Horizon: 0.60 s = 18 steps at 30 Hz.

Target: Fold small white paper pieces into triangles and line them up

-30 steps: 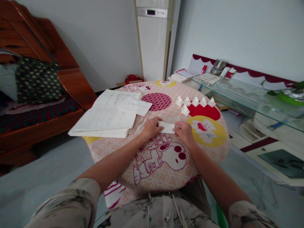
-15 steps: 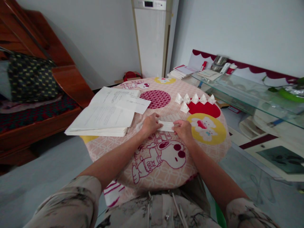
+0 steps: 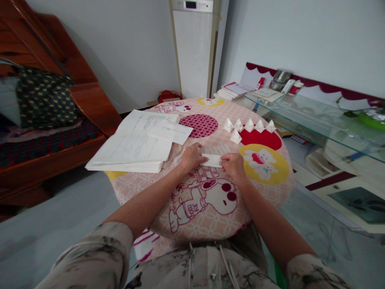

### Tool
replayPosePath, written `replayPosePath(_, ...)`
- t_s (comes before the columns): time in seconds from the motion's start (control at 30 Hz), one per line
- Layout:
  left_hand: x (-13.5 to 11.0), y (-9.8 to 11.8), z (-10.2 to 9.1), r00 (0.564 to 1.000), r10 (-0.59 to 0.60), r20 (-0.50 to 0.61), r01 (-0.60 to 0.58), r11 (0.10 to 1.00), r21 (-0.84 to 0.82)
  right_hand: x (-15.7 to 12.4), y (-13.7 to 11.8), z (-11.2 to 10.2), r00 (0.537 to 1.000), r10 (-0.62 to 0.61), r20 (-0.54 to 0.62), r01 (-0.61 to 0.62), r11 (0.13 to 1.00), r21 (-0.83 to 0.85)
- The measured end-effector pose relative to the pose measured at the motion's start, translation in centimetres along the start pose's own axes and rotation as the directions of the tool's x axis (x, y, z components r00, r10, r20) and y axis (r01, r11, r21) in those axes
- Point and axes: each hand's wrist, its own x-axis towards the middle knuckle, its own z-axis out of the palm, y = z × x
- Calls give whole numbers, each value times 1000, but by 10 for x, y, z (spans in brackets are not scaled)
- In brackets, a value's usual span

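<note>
A folded strip of white paper (image 3: 211,160) with faint printed lines lies level between my hands, just over the tablecloth. My left hand (image 3: 192,157) pinches its left end, thumb on top. The right end is gripped by my right hand (image 3: 234,165), its fingers curled round the edge. Beyond them to the right, several small folded paper pyramids (image 3: 250,125) stand in a row, with another paper pyramid (image 3: 236,137) in front. Left of my hands sits a stack of printed paper sheets (image 3: 135,140), with a smaller loose sheet (image 3: 180,133) jutting over its right side.
The round table wears a pink patterned cloth (image 3: 207,224). At the right stands a glass-topped cabinet (image 3: 319,116) carrying booklets (image 3: 230,90), metal containers (image 3: 280,79) and a red cup (image 3: 296,87). A wooden bench (image 3: 93,106) with a dark patterned bag (image 3: 45,98) is on the left.
The view has shifted slightly, so everything sits a little further right. Both hands keep their hold on the paper strip, with almost no other movement.
</note>
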Motion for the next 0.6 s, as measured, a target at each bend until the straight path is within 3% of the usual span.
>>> replayPosePath(0.6, 0, -1, 4, 999, 50, -10, -49, 995, 83, 2, 3, 1, 998, -54, -37, 52, 997, -65)
